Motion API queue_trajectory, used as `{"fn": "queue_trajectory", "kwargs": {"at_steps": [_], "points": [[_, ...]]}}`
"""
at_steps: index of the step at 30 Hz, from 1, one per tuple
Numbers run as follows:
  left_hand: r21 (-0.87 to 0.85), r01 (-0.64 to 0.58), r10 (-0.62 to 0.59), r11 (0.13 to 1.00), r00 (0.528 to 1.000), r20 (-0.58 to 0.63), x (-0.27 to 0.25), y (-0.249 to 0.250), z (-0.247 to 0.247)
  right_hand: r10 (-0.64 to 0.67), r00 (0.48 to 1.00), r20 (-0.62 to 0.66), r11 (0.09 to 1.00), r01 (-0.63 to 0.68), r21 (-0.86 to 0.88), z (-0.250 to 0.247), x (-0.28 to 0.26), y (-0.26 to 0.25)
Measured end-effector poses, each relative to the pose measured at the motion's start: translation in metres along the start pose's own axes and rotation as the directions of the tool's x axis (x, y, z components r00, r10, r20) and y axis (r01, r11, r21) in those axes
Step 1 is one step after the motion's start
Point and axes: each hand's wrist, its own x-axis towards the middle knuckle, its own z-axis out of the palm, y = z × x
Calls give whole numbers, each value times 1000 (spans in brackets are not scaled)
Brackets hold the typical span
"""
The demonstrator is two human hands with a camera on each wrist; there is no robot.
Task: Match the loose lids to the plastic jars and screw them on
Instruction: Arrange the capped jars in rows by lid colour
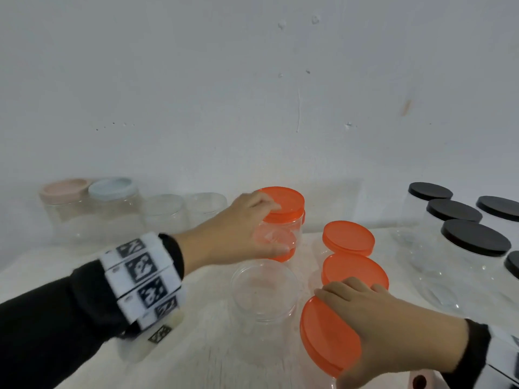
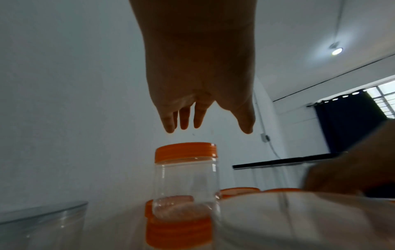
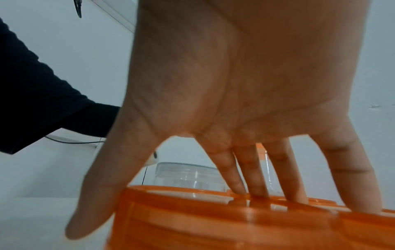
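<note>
Risks first, biggest down. Stacked jar point(image 1: 282, 220) with an orange lid on top sits on another orange-lidded jar point(image 2: 178, 233) toward the back edge of the counter point(image 1: 196, 360); left hand point(image 1: 238, 228) reaches at it, and in the left wrist view the fingers point(image 2: 169, 125) are spread and straight just short of the lid point(image 2: 186, 151), holding nothing. Judgement: a nudge here could topple the upper jar off the lower one, since it is light, empty and tall. Open clear jar point(image 1: 265, 290), still lidless, stands mid-counter just in front of the stack and beside the left forearm; a sleeve sweep could knock it.

Right hand point(image 1: 393, 329) lies flat on a near orange lid point(image 1: 328, 335) at the front edge, straight fingers point(image 3: 252, 177) pressing its top and thumb hanging past the rim; not gripping. Likely slip: lid skids instead of lifting. Whether this lid is loose or already on a jar, cannot tell. Two more orange lids point(image 1: 348, 237) point(image 1: 354, 269) sit just behind it; jars under them barely readable through clear plastic.

Hard to see: black-lidded jars point(image 1: 474, 237) cut by the right edge; pale pink- and blue-lidded jars point(image 1: 90, 192) and two clear jars at the back-left corner are blurred; thread engagement on any lid is not visible; a pink item at the front-right corner is cut off.
</note>
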Motion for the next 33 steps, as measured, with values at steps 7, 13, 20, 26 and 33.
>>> {"fn": "queue_trajectory", "kwargs": {"at_steps": [7,13,20,26,33], "points": [[81,105,-129,991,914,385,-51,-2,41,160,985,-66,982,-166,-93,78,13,0],[33,158,-161,987,939,305,-55,-18,42,176,981,-86,982,-181,-46,81,18,-2],[6,273,-272,962,955,120,-54,-67,-25,210,973,-93,977,-206,47,74,40,-12],[5,377,-370,926,910,-189,-23,-112,-86,195,973,-122,980,-187,70,66,72,-23],[-41,487,-469,872,811,-350,28,-162,-107,199,966,-162,966,-166,196,65,84,-26]]}}
